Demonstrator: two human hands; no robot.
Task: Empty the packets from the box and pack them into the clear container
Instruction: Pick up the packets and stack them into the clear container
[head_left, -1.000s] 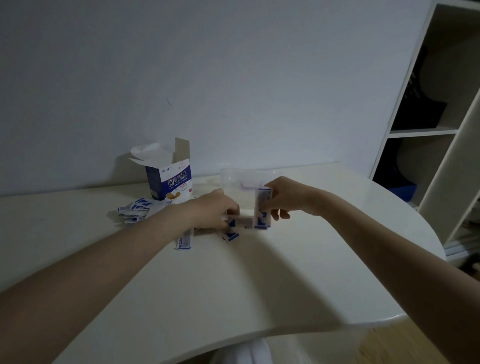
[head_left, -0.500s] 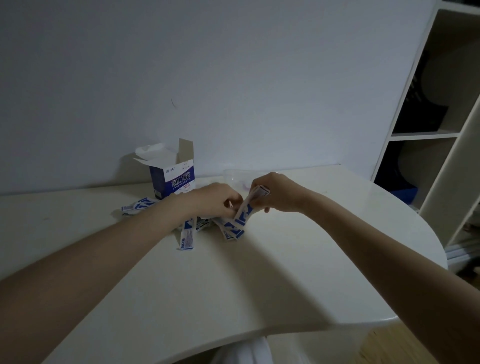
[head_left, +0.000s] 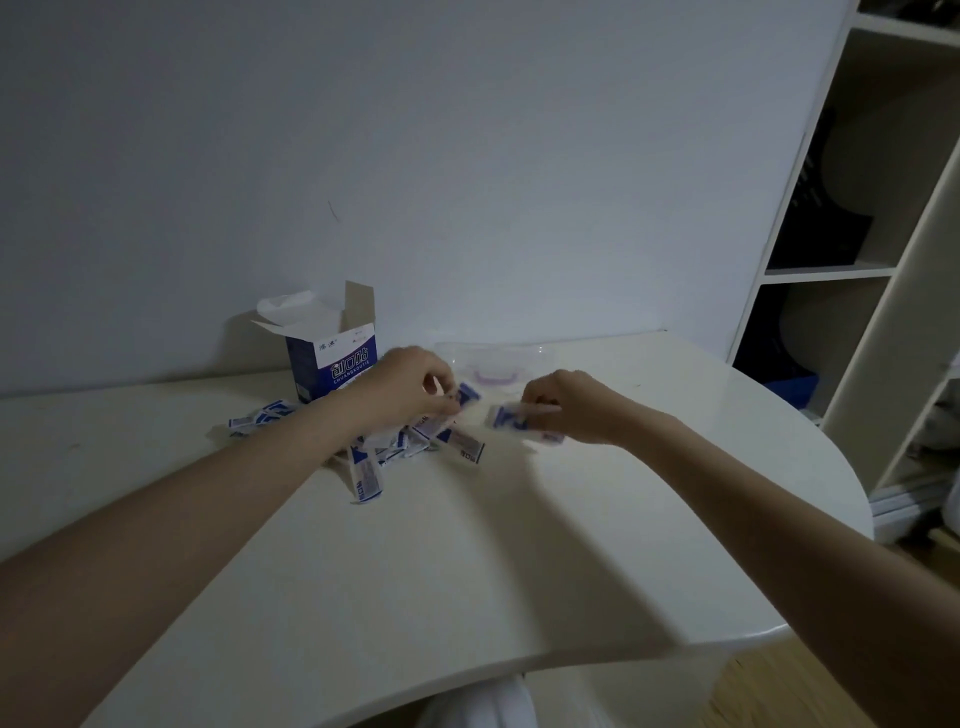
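Hands apart over the white table (head_left: 467, 571), both busy with packets. Left hand (head_left: 410, 387) has fingers curled, pinching one blue-and-white packet (head_left: 466, 393) at its edge, just above the loose pile (head_left: 395, 447). Right hand (head_left: 563, 408) grips a small stack of packets (head_left: 511, 418), fingers curled round them (blurred, count unclear), held just off the tabletop to the right of the pile.

Pile lies scattered on the table under and left of the left forearm; one long packet (head_left: 366, 475) sticks out toward the camera, a few more (head_left: 260, 418) trail left toward the wall.

Box (head_left: 332, 358) stands upright at the back near the wall, top flaps open, blue lower half with white print, just behind the left hand.

Clear container (head_left: 493, 356) sits on the table behind and between the two hands, near the wall; a purple part (head_left: 493, 378) shows through its front side. Contents hard to make out through the plastic.

Shelf unit (head_left: 857, 260) stands at the right of the table, dark items in its compartments. White fabric (head_left: 478, 706) shows below the near table edge.
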